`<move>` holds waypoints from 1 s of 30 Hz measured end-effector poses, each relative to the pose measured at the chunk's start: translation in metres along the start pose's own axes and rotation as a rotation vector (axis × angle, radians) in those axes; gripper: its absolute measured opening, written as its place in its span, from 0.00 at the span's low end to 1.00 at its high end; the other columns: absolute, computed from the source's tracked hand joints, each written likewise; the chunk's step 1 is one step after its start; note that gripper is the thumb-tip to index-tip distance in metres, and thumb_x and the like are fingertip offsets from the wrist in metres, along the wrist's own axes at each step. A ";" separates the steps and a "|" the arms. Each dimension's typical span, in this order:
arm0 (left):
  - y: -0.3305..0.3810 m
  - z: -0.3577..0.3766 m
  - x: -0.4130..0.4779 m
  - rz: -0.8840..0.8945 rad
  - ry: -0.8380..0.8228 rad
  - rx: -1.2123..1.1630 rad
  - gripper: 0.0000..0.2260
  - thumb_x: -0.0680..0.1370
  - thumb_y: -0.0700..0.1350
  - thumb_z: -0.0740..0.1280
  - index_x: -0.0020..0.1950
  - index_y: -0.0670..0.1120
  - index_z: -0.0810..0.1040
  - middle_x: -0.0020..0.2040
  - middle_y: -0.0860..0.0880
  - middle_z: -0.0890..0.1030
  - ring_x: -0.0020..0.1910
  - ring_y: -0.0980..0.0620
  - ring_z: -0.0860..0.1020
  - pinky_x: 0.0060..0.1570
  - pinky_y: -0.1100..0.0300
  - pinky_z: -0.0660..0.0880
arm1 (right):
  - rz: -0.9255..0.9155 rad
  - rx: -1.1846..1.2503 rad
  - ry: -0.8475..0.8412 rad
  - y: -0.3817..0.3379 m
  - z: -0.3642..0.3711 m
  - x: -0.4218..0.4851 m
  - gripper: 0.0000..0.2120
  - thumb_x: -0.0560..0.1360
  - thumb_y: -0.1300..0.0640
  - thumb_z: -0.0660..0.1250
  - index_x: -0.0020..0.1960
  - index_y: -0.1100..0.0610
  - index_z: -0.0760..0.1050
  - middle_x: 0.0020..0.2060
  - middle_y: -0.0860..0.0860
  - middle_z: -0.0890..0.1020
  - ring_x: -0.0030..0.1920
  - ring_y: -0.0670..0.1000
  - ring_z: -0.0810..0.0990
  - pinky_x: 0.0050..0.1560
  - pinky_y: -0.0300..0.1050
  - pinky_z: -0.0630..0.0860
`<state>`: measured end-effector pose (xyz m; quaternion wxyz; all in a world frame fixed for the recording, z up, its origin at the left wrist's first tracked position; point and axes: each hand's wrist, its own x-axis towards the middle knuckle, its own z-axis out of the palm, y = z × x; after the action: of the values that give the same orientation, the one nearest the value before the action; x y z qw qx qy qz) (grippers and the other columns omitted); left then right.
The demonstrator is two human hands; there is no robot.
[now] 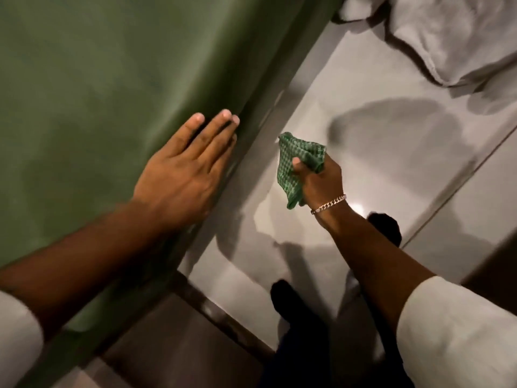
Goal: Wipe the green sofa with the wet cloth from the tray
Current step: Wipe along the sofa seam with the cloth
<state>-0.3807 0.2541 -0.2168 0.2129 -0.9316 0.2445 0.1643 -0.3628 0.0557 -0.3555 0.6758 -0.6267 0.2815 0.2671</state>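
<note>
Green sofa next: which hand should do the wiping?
Right. The right hand already grips the green cloth, held over the floor beside the sofa; the left hand lies flat, empty, on the sofa.

The tiled floor (pixel 363 113) (pale grey, glossy, with dark grout lines) carries the green sofa (pixel 84 93) at left. Crumpled white fabric (pixel 447 32) lies beyond the sofa's edge.
</note>
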 end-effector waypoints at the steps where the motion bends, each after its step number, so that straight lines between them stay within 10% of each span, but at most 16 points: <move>1: -0.006 0.008 0.000 0.032 0.032 0.077 0.27 0.80 0.44 0.53 0.77 0.34 0.59 0.80 0.37 0.60 0.80 0.38 0.57 0.80 0.44 0.45 | -0.034 0.030 -0.005 0.003 0.012 0.009 0.16 0.75 0.62 0.67 0.63 0.56 0.76 0.56 0.62 0.83 0.56 0.67 0.81 0.47 0.52 0.75; 5: -0.011 0.029 -0.001 0.060 0.144 0.241 0.29 0.80 0.45 0.55 0.78 0.33 0.54 0.80 0.36 0.58 0.80 0.38 0.55 0.80 0.44 0.43 | -0.145 0.137 0.034 0.015 0.058 0.045 0.21 0.79 0.63 0.62 0.71 0.56 0.68 0.67 0.58 0.76 0.66 0.59 0.75 0.70 0.57 0.70; 10: -0.008 0.034 0.005 0.078 0.198 0.284 0.31 0.80 0.50 0.56 0.78 0.34 0.56 0.80 0.37 0.59 0.80 0.38 0.57 0.79 0.41 0.51 | -0.193 0.201 0.050 0.037 0.095 0.071 0.25 0.80 0.60 0.61 0.75 0.54 0.61 0.73 0.54 0.69 0.71 0.51 0.69 0.73 0.42 0.63; 17: -0.007 0.036 0.009 0.128 0.183 0.356 0.33 0.80 0.57 0.56 0.77 0.35 0.59 0.80 0.36 0.60 0.80 0.37 0.56 0.78 0.37 0.51 | -0.200 0.315 -0.098 0.072 0.125 0.057 0.29 0.79 0.62 0.61 0.77 0.54 0.55 0.77 0.52 0.62 0.76 0.51 0.62 0.77 0.52 0.58; 21: -0.012 0.052 0.012 0.184 0.215 0.359 0.34 0.79 0.54 0.54 0.78 0.34 0.56 0.80 0.35 0.57 0.81 0.38 0.52 0.79 0.36 0.46 | -0.291 0.309 -0.136 0.074 0.127 0.067 0.36 0.76 0.45 0.62 0.78 0.49 0.48 0.80 0.47 0.48 0.79 0.45 0.46 0.80 0.50 0.47; 30: -0.035 0.081 0.023 0.276 0.245 0.313 0.38 0.76 0.56 0.54 0.79 0.35 0.51 0.82 0.36 0.50 0.82 0.38 0.48 0.78 0.34 0.48 | -0.493 0.082 0.111 0.080 0.156 0.077 0.35 0.79 0.44 0.54 0.78 0.55 0.41 0.80 0.55 0.42 0.79 0.53 0.39 0.79 0.57 0.42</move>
<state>-0.3593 0.3114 -0.2847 0.2990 -0.8580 0.4159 0.0375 -0.3592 0.2178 -0.4579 0.7288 -0.6622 0.1674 0.0481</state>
